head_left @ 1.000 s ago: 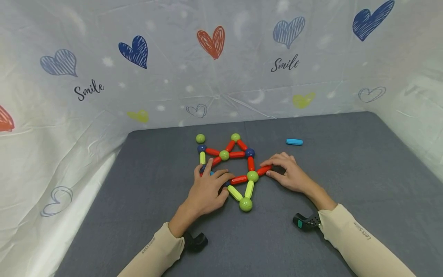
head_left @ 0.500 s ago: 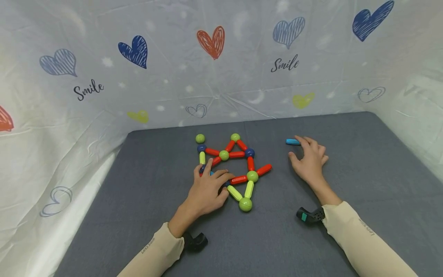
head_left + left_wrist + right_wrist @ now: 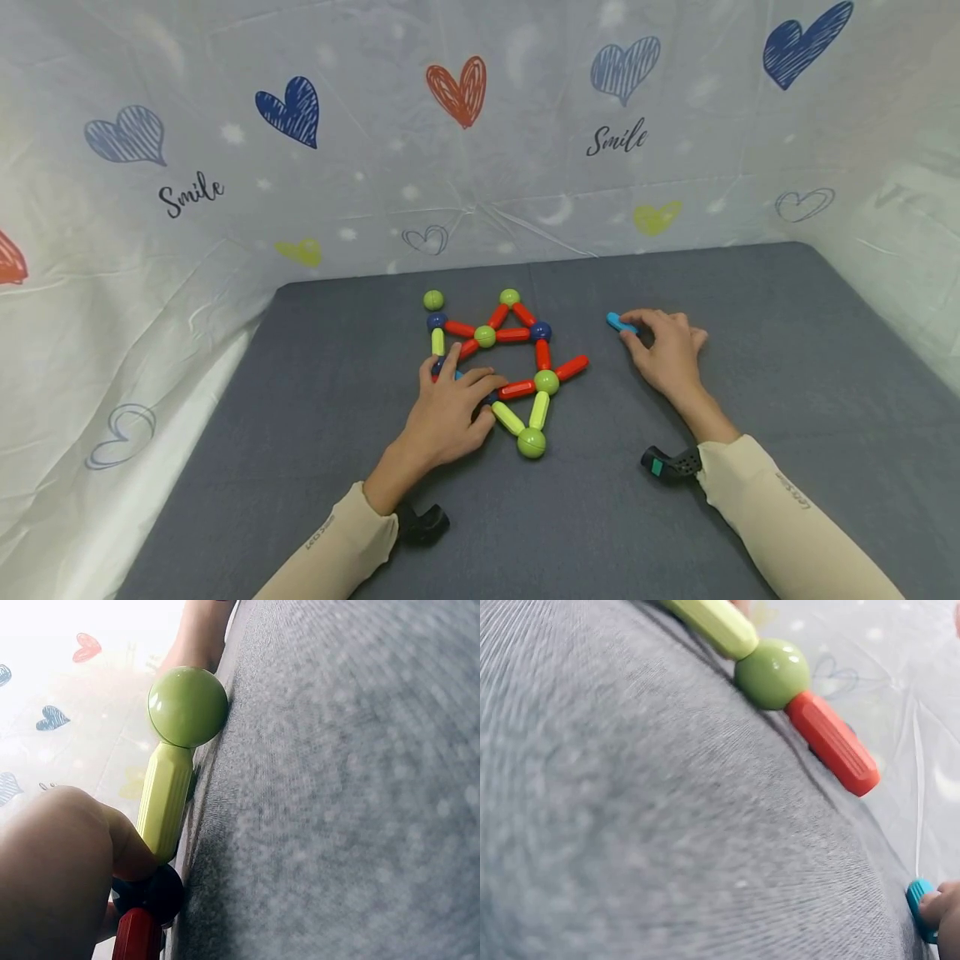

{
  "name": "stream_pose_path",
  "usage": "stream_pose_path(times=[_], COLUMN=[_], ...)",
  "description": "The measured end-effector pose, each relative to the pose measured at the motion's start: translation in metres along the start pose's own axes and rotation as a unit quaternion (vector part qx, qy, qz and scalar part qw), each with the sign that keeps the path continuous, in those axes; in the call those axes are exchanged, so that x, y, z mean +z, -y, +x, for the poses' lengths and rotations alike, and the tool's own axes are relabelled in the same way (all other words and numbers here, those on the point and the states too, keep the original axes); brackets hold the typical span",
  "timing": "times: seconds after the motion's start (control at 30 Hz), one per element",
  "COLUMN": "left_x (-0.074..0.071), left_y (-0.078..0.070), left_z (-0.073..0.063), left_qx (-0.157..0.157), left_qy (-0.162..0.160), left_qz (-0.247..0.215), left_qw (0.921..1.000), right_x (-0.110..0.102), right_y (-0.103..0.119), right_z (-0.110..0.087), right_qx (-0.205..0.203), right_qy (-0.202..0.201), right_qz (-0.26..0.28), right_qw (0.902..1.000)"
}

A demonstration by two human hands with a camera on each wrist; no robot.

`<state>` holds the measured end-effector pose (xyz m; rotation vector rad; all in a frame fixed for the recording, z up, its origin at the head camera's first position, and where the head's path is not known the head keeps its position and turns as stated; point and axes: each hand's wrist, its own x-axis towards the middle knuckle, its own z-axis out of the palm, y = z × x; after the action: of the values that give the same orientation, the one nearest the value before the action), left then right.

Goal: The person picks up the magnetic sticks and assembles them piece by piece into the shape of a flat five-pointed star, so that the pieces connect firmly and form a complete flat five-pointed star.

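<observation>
A flat figure of magnetic sticks and balls lies on the grey table. My left hand (image 3: 450,417) lies over its lower left part. In the left wrist view the thumb and fingertips pinch a dark blue ball (image 3: 161,892) between a red stick (image 3: 136,936) and a yellow-green stick (image 3: 165,799); the palm hides part of the figure. Right of the figure, my right hand (image 3: 667,350) pinches a light blue magnetic stick (image 3: 619,322) between thumb and fingers. A red stick (image 3: 573,367) juts from a green ball (image 3: 547,382) toward that hand, its outer end bare.
One loose green ball (image 3: 433,300) sits at the back left, close to the figure's dark blue corner ball (image 3: 437,322). Behind the table hangs a pale curtain (image 3: 360,167) with printed hearts. Black wrist straps (image 3: 670,463) hang below both wrists.
My right hand has let go of the red stick, moved right and back, and taken hold of the light blue stick, which is now turned and shifted slightly left. The left hand stays put.
</observation>
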<state>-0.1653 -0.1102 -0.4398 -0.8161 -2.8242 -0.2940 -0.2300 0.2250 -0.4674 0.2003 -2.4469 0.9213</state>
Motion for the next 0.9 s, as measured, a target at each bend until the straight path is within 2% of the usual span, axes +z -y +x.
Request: stream_pose_path(times=[0.3,0.43,0.57,0.9], left_x=[0.000,0.000,0.000,0.001], left_y=[0.001,0.001,0.001,0.001], left_z=[0.000,0.000,0.000,0.000], left_qx=[0.021,0.037,0.041,0.044], left_qy=[-0.001,0.002,0.006,0.002], left_qz=[0.000,-0.008,-0.010,-0.008], left_qw=[0.9998,0.9993,0.9991,0.9990], right_x=[0.005,0.006,0.006,0.005], right_y=[0.007,0.010,0.015,0.018], right_z=[-0.002,-0.003,-0.002,-0.003], right_qx=[-0.044,-0.062,-0.060,-0.044], right_qy=[0.081,0.118,0.158,0.178], right_qz=[0.000,0.032,0.076,0.104], right_qw=[0.9958,0.9905,0.9826,0.9776])
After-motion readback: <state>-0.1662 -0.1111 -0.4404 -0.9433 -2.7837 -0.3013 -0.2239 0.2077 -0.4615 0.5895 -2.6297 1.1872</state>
